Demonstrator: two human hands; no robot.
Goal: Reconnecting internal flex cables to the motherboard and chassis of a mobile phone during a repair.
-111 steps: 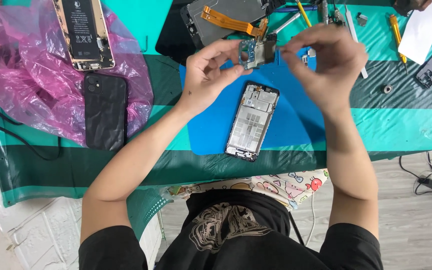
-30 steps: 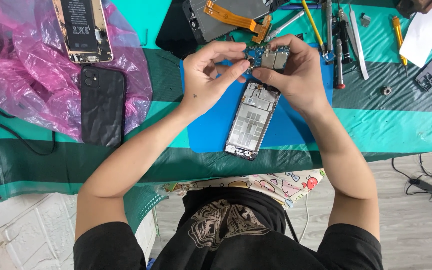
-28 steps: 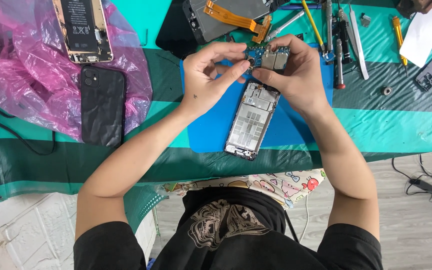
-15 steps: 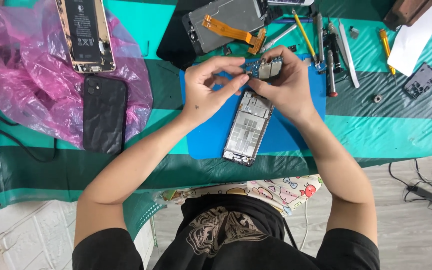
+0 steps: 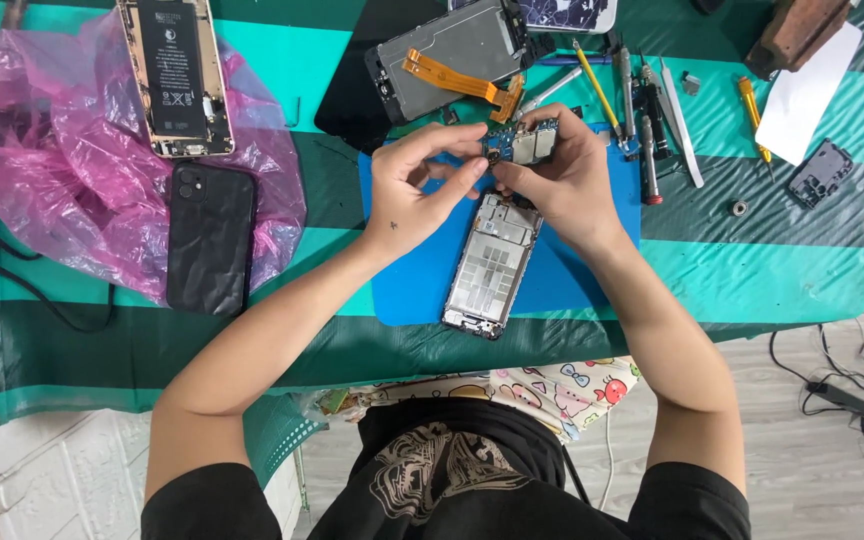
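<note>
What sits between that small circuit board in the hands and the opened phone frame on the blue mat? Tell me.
Nothing visible. Both hands, left hand and right hand, hold the circuit board just above the top end of the phone frame, which lies on the blue mat.

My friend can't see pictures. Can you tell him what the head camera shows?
Two hands, left hand and right hand, hold a small circuit board above an opened phone on a blue mat. Tools lie alongside.
</note>
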